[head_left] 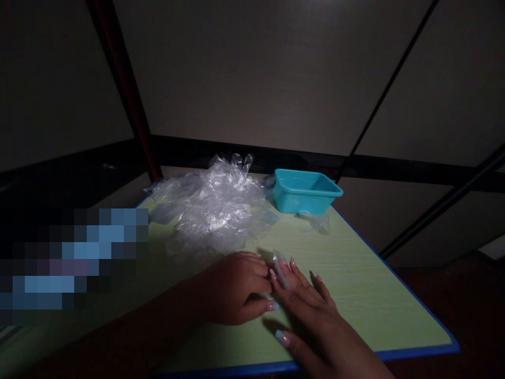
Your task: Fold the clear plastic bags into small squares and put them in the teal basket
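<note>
A small piece of clear plastic bag (pixel 279 271) shows between my two hands, low over the front part of the table. My left hand (pixel 240 289) is closed, its fingers curled beside the plastic and its thumb pointing right; what lies inside the grip is mostly hidden. Fingers stretched out and thumb held apart, my right hand (pixel 315 310) touches the plastic at its fingertips. Beyond the left hand spreads a loose, shiny heap of clear plastic bags (pixel 221 205).
A turquoise plastic basin (pixel 305 200) stands at the back right of the light green table (pixel 366 295), which has a blue edge. Another clear bag (pixel 317 222) lies before the basin. Panelled walls rise behind. A blurred-out patch covers the left side.
</note>
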{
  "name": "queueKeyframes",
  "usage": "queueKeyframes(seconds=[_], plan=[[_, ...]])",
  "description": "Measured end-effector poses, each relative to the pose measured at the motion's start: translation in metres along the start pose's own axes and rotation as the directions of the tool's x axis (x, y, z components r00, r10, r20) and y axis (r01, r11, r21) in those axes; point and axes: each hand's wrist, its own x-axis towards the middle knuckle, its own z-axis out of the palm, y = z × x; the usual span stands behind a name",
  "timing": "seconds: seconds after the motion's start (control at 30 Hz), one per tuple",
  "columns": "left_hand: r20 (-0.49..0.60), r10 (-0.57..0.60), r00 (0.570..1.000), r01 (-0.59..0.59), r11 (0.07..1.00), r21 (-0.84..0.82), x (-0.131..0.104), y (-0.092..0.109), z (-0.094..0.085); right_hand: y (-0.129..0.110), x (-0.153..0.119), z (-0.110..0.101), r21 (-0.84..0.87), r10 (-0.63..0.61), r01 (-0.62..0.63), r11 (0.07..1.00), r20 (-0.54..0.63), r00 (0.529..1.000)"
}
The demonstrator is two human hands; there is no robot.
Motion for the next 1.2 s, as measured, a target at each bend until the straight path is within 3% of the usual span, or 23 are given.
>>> queueKeyframes(seconds=[0.13, 0.23, 0.3, 0.37, 0.47, 0.93, 1.1, 1.2], plan=[[-0.049, 0.014, 0.999, -0.018, 0.997, -0.080, 0.000, 0.001, -0.005, 0.000, 0.003, 0.000, -0.039, 0.026, -0.024, 0.999, 0.053, 0.998], [-0.174, -0.171, 0.970, 0.158, 0.984, -0.087, 0.000, 0.004, -0.010, 0.002, 0.004, 0.002, -0.054, 0.026, -0.023, 0.998, 0.067, 0.997], [-0.233, -0.386, 0.893, 0.361, 0.921, -0.145, 0.001, 0.003, -0.009, 0.003, 0.004, 0.002, -0.063, 0.015, -0.010, 0.998, 0.072, 0.997], [-0.227, -0.559, 0.797, 0.492, 0.820, -0.291, 0.001, -0.001, -0.004, 0.002, 0.004, 0.002, -0.081, 0.005, 0.002, 0.997, 0.083, 0.997], [-0.159, -0.654, 0.740, 0.520, 0.706, -0.481, 0.002, -0.009, 0.008, 0.002, 0.005, 0.003, -0.116, -0.009, 0.020, 0.993, 0.100, 0.995], [-0.135, -0.646, 0.751, 0.471, 0.668, -0.577, 0.005, -0.022, 0.027, 0.007, 0.006, 0.008, -0.165, -0.038, 0.062, 0.984, 0.145, 0.989], [-0.136, -0.654, 0.745, 0.472, 0.659, -0.585, 0.006, -0.026, 0.027, 0.007, -0.002, -0.001, 0.009, -0.103, 0.103, 0.995, 0.046, 0.994], [-0.129, -0.657, 0.743, 0.476, 0.653, -0.589, 0.007, -0.027, 0.025, 0.012, -0.004, -0.004, 0.100, -0.050, 0.054, 0.994, -0.039, 0.998]])
